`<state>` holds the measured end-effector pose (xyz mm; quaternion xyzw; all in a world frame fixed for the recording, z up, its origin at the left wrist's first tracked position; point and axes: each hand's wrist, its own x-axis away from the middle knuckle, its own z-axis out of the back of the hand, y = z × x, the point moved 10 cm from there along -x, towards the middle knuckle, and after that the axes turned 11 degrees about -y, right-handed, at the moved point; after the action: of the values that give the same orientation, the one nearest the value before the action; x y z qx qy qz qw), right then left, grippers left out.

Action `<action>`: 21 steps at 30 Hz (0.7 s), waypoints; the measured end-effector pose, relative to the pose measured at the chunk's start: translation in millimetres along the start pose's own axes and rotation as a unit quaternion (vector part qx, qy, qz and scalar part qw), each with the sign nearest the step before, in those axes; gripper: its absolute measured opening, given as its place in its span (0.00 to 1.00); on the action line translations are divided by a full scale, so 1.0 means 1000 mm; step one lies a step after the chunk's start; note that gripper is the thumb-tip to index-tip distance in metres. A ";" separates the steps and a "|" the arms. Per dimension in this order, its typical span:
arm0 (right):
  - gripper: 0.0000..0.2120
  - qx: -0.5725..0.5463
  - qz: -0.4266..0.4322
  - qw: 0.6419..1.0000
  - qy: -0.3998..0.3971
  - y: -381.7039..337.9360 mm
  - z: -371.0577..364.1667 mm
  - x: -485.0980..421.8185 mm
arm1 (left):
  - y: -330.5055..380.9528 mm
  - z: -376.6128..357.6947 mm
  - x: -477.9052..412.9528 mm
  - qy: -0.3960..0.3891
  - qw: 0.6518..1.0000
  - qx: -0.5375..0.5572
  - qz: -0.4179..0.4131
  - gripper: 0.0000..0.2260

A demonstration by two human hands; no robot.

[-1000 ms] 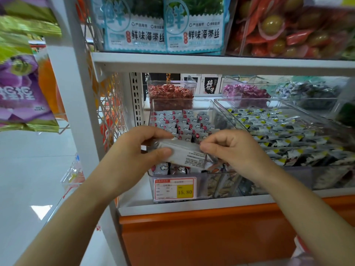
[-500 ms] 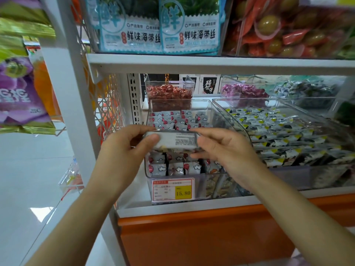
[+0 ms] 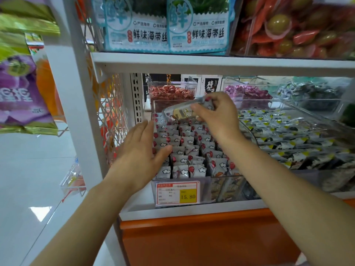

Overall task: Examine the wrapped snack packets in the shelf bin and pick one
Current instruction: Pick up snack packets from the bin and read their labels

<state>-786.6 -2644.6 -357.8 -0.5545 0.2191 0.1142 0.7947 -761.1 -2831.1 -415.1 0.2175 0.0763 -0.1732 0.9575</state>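
While the right hand (image 3: 217, 114) pinches one wrapped snack packet (image 3: 184, 110) between the thumb and the fingertips, the packet is lifted above the back part of the clear shelf bin (image 3: 203, 187), not touching the other packets. It is tilted, with the printed back side and a yellowish label turned to the camera; its right end is covered by the fingers. The left hand (image 3: 142, 152) is empty and relaxed, the fingers straight and spread a little. It lies at the left wall of the bin, the thumb over the front-left packets; I cannot tell if it really touches them.

Inside the bin, the remaining packets (image 3: 184, 148) stand upright in tidy rows, grey-white with a small cloud and a red mark on each. On the front wall of the bin there is a price tag (image 3: 177, 192) showing 15.80 on a yellow field. Just beside, on the right, a second clear bin (image 3: 299, 143) holds black, white and yellow packets. Behind are smaller bins with red candies (image 3: 172, 93) and purple candies (image 3: 245, 92). On the white shelf board (image 3: 221, 63) above stand blue seaweed bags (image 3: 167, 25), and at the far left hang purple snack bags (image 3: 21, 96).
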 end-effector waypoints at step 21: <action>0.13 0.358 0.027 0.857 -0.371 0.029 -0.130 -0.051 | -0.004 -0.012 -0.001 -0.041 0.995 0.089 -0.016 0.36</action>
<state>-872.4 -2752.3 -395.3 -0.1426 -0.0513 0.2463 0.9573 -764.0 -2829.4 -427.1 0.2930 0.0243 -0.2031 0.9340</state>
